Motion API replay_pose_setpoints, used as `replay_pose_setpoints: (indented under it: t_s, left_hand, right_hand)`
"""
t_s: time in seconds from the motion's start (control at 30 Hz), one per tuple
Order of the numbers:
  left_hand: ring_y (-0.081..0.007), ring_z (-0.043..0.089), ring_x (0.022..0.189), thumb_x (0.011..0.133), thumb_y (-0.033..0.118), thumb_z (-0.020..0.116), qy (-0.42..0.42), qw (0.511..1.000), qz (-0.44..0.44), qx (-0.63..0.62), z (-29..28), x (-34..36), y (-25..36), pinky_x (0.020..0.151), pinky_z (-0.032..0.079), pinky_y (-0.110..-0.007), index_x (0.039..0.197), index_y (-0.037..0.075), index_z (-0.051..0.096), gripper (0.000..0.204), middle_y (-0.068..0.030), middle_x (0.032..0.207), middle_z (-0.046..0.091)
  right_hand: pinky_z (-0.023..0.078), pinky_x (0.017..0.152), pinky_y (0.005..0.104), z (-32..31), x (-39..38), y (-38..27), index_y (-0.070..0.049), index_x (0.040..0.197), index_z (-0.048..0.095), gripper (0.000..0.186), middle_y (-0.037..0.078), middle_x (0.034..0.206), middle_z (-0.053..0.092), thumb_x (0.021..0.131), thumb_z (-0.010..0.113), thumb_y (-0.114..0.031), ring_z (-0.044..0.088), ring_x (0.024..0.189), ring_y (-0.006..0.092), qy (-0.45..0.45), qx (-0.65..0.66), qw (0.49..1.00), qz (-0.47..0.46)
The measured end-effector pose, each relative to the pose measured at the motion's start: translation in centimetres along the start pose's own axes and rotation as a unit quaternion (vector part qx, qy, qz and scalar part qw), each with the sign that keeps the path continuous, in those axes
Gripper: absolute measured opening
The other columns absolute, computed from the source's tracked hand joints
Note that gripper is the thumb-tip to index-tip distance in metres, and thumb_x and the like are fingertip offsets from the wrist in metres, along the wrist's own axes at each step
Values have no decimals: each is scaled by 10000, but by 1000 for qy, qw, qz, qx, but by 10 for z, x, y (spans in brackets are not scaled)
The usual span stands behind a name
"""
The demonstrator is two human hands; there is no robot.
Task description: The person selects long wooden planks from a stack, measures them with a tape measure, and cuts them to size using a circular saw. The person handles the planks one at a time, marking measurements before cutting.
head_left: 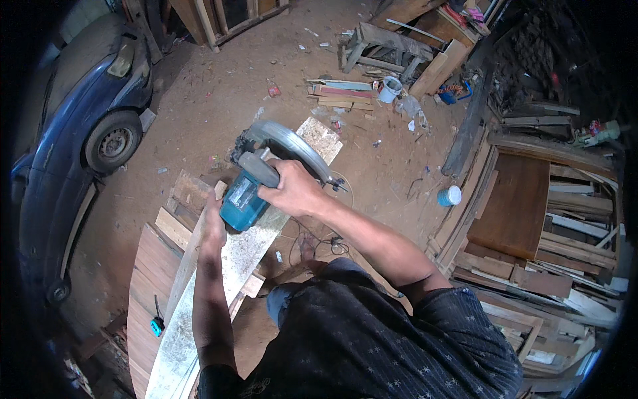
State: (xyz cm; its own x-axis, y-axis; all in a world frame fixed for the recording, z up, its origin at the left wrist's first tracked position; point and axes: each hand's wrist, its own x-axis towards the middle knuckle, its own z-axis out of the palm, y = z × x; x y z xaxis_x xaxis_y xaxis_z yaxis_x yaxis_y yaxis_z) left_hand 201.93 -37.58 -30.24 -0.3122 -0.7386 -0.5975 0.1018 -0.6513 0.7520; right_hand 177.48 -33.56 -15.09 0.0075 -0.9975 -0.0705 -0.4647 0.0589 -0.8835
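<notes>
My right hand (292, 189) is wrapped round the dark handle of a teal circular saw (244, 203). The saw's silver blade guard (289, 141) points away from me, over the far part of a long pale, stained board (229, 272). My left hand (211, 225) lies beside the saw's motor housing, its fingers closed along a narrow wooden strip (183, 279). The strip's end shows by the fingertips, and it runs along the pale board's left edge. The blade's lower part and the underside of my left hand are hidden.
A teal tape measure (157, 326) lies on brown planks at left. A dark cord (339, 246) trails on the ground near a foot. A blue car (66, 153) stands at left; a wooden bench (385, 50), buckets and stacked timber (565, 279) stand farther off and right.
</notes>
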Motion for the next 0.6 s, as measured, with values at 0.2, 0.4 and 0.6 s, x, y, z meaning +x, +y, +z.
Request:
replay_pose_setpoints:
  t_s: [0.2,0.4,0.6]
  left_hand:
    - [-211,660,1033,1042,631,200,98,994,40,-27,17,-5,-1,925,510,-371,1277,-15,598,795,-114,1160,689]
    - [-206,661,969,1063,438,422,11,975,208,-74,1,22,-54,883,533,-364,1171,-25,659,531,-124,1088,693]
    - [-356,622,1095,972,184,611,139,760,407,488,96,4,3,1018,436,-421,1187,-2,649,287,-205,1138,663]
  right_hand:
    - [533,731,419,0,15,-2,98,1036,652,406,261,793,678,775,702,-209,714,767,318,-6,10,1000,-5]
    - [553,747,411,-22,-32,12,72,1107,655,465,245,874,708,769,741,-236,729,812,316,62,-7,998,-16]
    - [559,811,384,-112,-168,53,27,1146,665,446,221,960,733,755,745,-172,743,902,280,159,-7,982,97]
